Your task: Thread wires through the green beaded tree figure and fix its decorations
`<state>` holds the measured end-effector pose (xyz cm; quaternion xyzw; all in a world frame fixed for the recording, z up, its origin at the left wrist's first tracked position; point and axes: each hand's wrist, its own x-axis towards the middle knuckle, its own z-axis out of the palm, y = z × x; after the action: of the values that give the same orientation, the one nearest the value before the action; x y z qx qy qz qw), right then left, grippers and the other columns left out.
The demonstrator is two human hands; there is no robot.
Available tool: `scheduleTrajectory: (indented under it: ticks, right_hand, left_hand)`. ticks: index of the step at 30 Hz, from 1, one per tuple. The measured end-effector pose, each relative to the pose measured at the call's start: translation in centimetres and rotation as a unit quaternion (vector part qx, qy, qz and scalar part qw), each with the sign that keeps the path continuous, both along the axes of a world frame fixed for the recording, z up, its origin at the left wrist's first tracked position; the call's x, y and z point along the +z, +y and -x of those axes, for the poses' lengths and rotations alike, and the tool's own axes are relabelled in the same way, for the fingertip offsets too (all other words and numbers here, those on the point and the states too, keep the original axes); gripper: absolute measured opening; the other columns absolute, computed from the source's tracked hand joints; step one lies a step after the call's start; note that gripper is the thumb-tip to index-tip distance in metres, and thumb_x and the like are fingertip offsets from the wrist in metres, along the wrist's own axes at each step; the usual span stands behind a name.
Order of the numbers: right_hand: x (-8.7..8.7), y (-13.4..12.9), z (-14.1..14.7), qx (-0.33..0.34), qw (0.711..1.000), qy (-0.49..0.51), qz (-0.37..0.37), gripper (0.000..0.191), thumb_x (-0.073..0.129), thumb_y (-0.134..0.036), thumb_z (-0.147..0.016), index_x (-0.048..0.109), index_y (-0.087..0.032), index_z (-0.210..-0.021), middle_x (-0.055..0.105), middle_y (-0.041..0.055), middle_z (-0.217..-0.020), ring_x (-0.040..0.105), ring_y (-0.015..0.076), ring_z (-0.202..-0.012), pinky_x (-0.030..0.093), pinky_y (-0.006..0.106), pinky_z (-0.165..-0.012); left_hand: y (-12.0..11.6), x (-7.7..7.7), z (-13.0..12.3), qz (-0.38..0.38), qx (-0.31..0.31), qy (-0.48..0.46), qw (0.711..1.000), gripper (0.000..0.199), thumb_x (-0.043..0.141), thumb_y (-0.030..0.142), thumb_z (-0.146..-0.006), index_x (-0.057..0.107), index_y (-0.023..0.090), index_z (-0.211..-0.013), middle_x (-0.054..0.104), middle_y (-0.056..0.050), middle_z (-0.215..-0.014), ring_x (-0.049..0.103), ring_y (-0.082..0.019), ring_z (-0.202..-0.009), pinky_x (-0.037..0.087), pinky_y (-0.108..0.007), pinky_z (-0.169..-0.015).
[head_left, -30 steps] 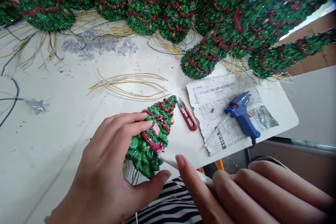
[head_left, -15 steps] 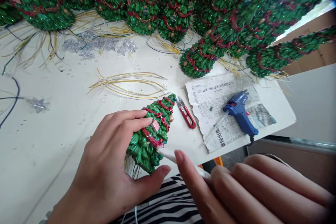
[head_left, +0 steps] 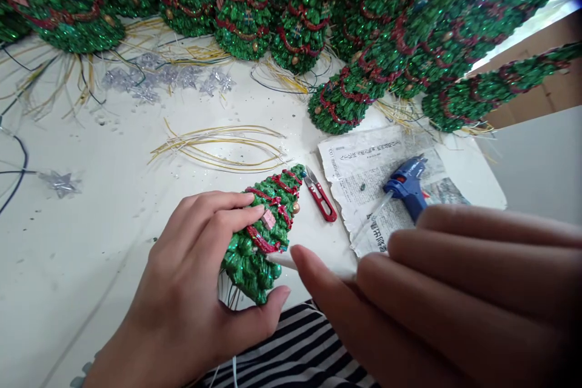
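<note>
Looks like detail work under the red garland, tbh. Gripping the small green tree (head_left: 252, 267) in the left hand (head_left: 177, 285), pinching a white pointed tool (head_left: 282, 260) in the right (head_left: 436, 297). Right at the bench's (head_left: 113, 206) near edge; tight by the red snips (head_left: 324, 203), roomier leftward. Calls for steady contact.
</note>
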<state>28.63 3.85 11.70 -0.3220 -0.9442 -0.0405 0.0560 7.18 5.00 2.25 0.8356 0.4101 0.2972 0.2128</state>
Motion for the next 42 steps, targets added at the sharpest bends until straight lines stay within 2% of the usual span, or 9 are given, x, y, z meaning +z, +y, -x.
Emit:
scheduleTrajectory:
  ticks: [4,10,16,21,27,31,34,37,42]
  right_hand:
    - [0.2,1.7,-0.3,0.012,0.997,0.049,0.057,0.024,0.053,-0.017,-0.096,0.064,-0.021,-0.075,0.049,-0.0045,-0.062,0.035,0.0128,-0.055,0.026,0.035,-0.052]
    - [-1.0,3.5,-1.5,0.028,0.992,0.051,0.116,0.035,0.041,-0.014,-0.101,0.067,-0.02,-0.078,0.051,-0.004,-0.058,0.034,0.012,-0.051,0.022,0.034,-0.052]
    - [-1.6,5.7,-1.9,0.052,0.976,0.069,0.202,0.046,0.03,-0.015,-0.105,0.068,-0.019,-0.079,0.055,-0.0043,-0.06,0.043,0.0086,-0.051,0.03,0.028,-0.052]
    - [-2.1,7.2,-2.3,0.074,0.934,0.114,0.329,0.032,0.04,-0.021,-0.105,0.072,-0.017,-0.109,0.069,-0.0061,-0.075,0.058,0.0024,-0.065,0.037,0.018,-0.059]
    - [-3.3,8.0,-2.4,0.057,0.889,0.166,0.422,0.017,0.057,-0.012,-0.098,0.072,-0.017,-0.103,0.079,-0.004,-0.092,0.069,0.0011,-0.079,0.047,0.011,-0.069]
    - [-3.0,6.8,-2.5,0.048,0.915,0.165,0.366,0.02,0.05,-0.015,-0.102,0.069,-0.021,-0.1,0.076,-0.006,-0.082,0.066,0.0033,-0.069,0.046,0.016,-0.062]
    - [-2.2,5.2,-2.4,0.009,0.959,0.123,0.254,0.033,0.041,-0.019,-0.104,0.064,-0.021,-0.082,0.06,-0.0056,-0.059,0.049,0.0082,-0.052,0.033,0.026,-0.051]
    - [-1.3,3.8,-1.9,-0.026,0.977,0.091,0.19,0.034,0.04,-0.017,-0.103,0.058,-0.02,-0.074,0.049,-0.0046,-0.055,0.039,0.0104,-0.049,0.024,0.032,-0.051]
    - [-1.3,1.1,-1.3,-0.061,0.989,0.056,0.121,0.019,0.045,-0.023,-0.103,0.062,-0.022,-0.094,0.044,-0.0051,-0.057,0.036,0.0138,-0.053,0.024,0.036,-0.056]
  left_hand:
    - [0.1,-0.1,-0.1,0.0,-0.007,-0.011,1.0,0.039,0.062,0.033,-0.082,0.057,0.015,-0.117,0.062,-0.01,-0.117,0.059,-0.025,-0.113,0.052,-0.04,-0.101]
    - [-0.1,-0.2,-0.1,0.003,-0.012,-0.021,1.0,0.04,0.064,0.028,-0.08,0.055,0.015,-0.116,0.061,-0.011,-0.117,0.06,-0.025,-0.109,0.054,-0.042,-0.097]
    - [0.1,0.0,-0.2,0.01,-0.019,-0.02,1.0,0.041,0.065,0.026,-0.077,0.055,0.015,-0.116,0.061,-0.01,-0.117,0.059,-0.023,-0.11,0.052,-0.038,-0.097]
    - [0.4,0.0,-0.2,0.007,-0.021,-0.017,1.0,0.041,0.065,0.023,-0.075,0.055,0.016,-0.115,0.064,-0.009,-0.115,0.061,-0.023,-0.108,0.054,-0.038,-0.095]
    - [0.4,0.0,-0.1,0.021,-0.023,-0.019,0.999,0.044,0.066,0.023,-0.07,0.055,0.019,-0.113,0.064,-0.009,-0.114,0.062,-0.025,-0.106,0.056,-0.04,-0.093]
    - [0.6,0.1,0.2,0.022,-0.03,-0.027,0.999,0.046,0.065,0.021,-0.07,0.055,0.019,-0.114,0.065,-0.008,-0.114,0.062,-0.024,-0.107,0.055,-0.038,-0.094]
    - [0.9,0.1,0.4,0.032,-0.044,-0.028,0.998,0.046,0.064,0.021,-0.072,0.055,0.019,-0.117,0.064,-0.007,-0.116,0.061,-0.022,-0.111,0.053,-0.036,-0.097]
    - [1.2,0.1,0.5,0.045,-0.053,-0.026,0.997,0.047,0.065,0.02,-0.07,0.053,0.02,-0.116,0.063,-0.006,-0.117,0.06,-0.022,-0.111,0.052,-0.036,-0.098]
    - [1.4,0.2,0.9,0.076,-0.072,-0.029,0.994,0.056,0.066,0.015,-0.068,0.047,0.019,-0.121,0.052,-0.008,-0.13,0.051,-0.021,-0.124,0.045,-0.031,-0.108]
